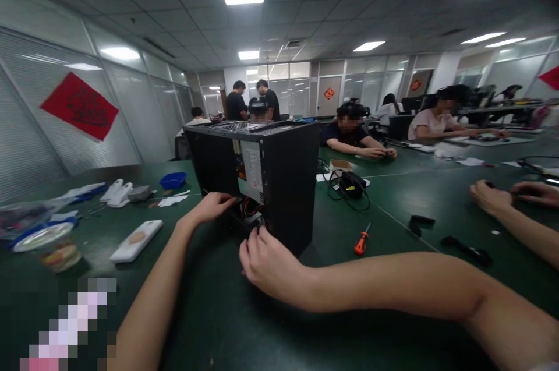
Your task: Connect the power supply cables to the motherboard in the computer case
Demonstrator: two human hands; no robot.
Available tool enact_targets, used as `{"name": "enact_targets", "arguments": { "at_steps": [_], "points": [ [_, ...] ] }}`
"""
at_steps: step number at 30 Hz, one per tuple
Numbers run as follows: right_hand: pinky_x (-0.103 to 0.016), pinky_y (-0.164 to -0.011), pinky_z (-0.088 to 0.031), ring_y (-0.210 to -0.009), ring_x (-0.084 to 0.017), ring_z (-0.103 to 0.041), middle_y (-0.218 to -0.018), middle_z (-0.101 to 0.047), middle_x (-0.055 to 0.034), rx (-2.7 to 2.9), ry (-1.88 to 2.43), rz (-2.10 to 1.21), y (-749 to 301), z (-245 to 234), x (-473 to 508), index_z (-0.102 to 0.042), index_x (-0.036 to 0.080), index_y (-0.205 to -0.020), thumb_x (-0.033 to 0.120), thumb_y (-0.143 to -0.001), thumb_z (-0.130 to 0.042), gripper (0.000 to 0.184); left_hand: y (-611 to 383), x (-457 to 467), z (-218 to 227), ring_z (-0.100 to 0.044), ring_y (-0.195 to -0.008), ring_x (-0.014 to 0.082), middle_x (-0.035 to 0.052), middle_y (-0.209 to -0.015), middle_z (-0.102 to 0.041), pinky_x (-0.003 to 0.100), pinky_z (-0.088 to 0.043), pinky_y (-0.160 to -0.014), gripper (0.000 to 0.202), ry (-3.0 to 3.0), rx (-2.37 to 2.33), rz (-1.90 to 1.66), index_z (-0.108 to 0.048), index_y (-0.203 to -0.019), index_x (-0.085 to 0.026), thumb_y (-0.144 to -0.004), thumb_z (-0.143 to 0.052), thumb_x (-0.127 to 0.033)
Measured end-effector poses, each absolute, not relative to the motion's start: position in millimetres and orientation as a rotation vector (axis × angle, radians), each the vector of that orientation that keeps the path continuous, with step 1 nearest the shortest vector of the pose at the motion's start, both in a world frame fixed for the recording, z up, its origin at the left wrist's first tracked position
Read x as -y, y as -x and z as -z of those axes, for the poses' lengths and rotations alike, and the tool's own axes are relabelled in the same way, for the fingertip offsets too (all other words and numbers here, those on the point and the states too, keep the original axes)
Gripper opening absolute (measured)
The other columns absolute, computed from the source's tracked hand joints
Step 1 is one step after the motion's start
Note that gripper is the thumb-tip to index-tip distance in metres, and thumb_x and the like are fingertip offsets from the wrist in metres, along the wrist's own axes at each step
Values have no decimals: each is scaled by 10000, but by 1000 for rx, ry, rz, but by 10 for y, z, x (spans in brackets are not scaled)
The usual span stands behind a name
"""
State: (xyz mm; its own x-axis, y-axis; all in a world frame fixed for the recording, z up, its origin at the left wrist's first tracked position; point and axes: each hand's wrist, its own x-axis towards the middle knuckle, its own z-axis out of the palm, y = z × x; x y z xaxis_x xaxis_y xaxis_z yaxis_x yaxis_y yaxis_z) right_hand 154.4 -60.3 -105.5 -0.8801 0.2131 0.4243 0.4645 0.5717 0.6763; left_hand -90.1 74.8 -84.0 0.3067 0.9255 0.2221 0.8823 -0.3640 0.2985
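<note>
A black computer case (286,179) stands upright on the green table (227,313), its open rear side toward me, showing a grey power unit and coloured wires. My left hand (213,206) reaches into the lower opening, fingers curled among the wires. My right hand (266,260) is at the case's bottom near corner, fingers pinched together against the edge; what they hold is too small to make out.
An orange-handled screwdriver (361,241) lies right of the case. A white phone-like item (136,240), a blue tray (173,180) and white gloves (117,193) lie left. A black cable bundle (349,186) sits behind. Another person's hands (502,196) work at right; several people sit beyond.
</note>
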Motion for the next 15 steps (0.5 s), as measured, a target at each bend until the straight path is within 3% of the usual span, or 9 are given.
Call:
{"name": "enact_targets", "arguments": {
  "at_steps": [3, 5, 8, 12, 15],
  "points": [
    [-464, -1054, -396, -795, -213, -649, -869, -702, -118, 2575, 108, 1200, -1940, 885, 423, -660, 81, -1001, 278, -1046, -350, 370, 661, -732, 847, -663, -1089, 292, 101, -1189, -734, 385, -422, -989, 497, -2428, -1813, -491, -743, -1126, -206, -971, -366, -491],
    [-382, -979, -415, -748, -171, -619, -804, -660, -46, 2597, -277, 1184, -2069, 769, 211, -624, 140, -924, 237, -1047, -368, 301, 509, -759, 882, -615, -1205, 314, 87, -1269, -704, 516, -268, -1137, 462, -2360, -1974, -480, -725, -1172, -243, -985, -342, -419],
    [-324, -855, -430, -725, -150, -597, -762, -635, -21, 2571, -532, 1183, -2026, 723, -35, -594, 166, -872, 240, -1057, -350, 315, 418, -802, 930, -572, -1270, 323, 64, -1313, -683, 615, -122, -1170, 422, -2270, -2061, -539, -712, -1196, -280, -978, -370, -398],
    [-336, -764, -443, -622, -154, -571, -666, -618, -9, 2589, -536, 1091, -1695, 823, -82, -605, 175, -803, 341, -1065, -319, 422, 585, -859, 951, -606, -1228, 317, 81, -1206, -734, 574, -170, -1169, 341, -2205, -2076, -678, -753, -1103, -266, -938, -463, -338],
    [-354, -731, -447, -613, -174, -594, -617, -602, -9, 2607, -446, 1017, -1399, 865, 11, -606, 184, -775, 387, -1064, -298, 469, 749, -875, 936, -680, -1069, 296, 65, -983, -779, 487, -330, -1109, 176, -2171, -2081, -830, -781, -897, -234, -856, -619, -290]
  ]
}}
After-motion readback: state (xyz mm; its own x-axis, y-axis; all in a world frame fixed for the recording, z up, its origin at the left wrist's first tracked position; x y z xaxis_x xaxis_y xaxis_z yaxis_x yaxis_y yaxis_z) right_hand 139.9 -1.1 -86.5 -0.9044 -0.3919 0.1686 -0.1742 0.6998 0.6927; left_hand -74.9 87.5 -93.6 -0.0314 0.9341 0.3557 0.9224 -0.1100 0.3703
